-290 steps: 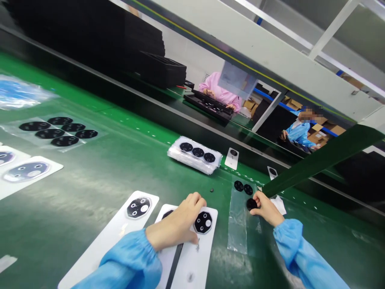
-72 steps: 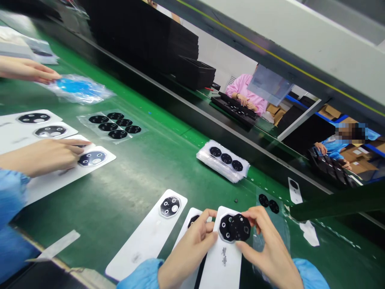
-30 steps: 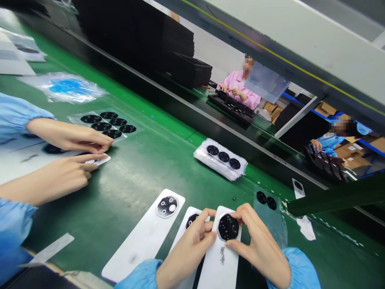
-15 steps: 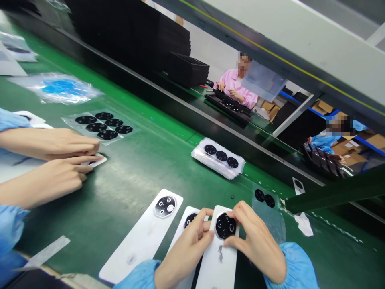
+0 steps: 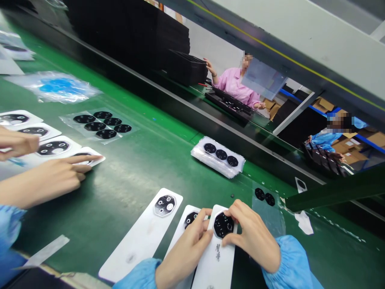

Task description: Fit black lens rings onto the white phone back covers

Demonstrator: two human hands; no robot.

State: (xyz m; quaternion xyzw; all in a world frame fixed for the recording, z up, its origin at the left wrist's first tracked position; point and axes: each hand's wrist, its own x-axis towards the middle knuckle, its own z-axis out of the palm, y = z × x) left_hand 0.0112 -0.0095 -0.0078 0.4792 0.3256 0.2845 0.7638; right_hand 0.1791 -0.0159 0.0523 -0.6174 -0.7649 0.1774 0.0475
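Note:
A white panel (image 5: 217,263) with a black camera-shaped disc (image 5: 223,225) near its top lies low in the head view. My left hand (image 5: 188,245) grips the panel's left edge, fingers bent and thumb on its face. On the disc's right side, my right hand (image 5: 252,237) has its thumb and fingers curled around the rim. Partly under my left forearm lies a second white panel (image 5: 177,237) with a similar disc. Further left is another white panel (image 5: 144,233), its disc shiny. A clear film (image 5: 267,214) with two black discs lies beyond my right hand.
A stack of clear sheets (image 5: 218,166) with black discs sits mid-table; another disc sheet (image 5: 102,125) lies left. At the left edge, a co-worker's hands (image 5: 54,176) are over several white panels. A green beam (image 5: 337,188) crosses at right. Two people work beyond the partition.
My right hand has shifted slightly left with the panel. One of the co-worker's hands at left has drawn back leftward, uncovering panels. The person in pink has spread both arms.

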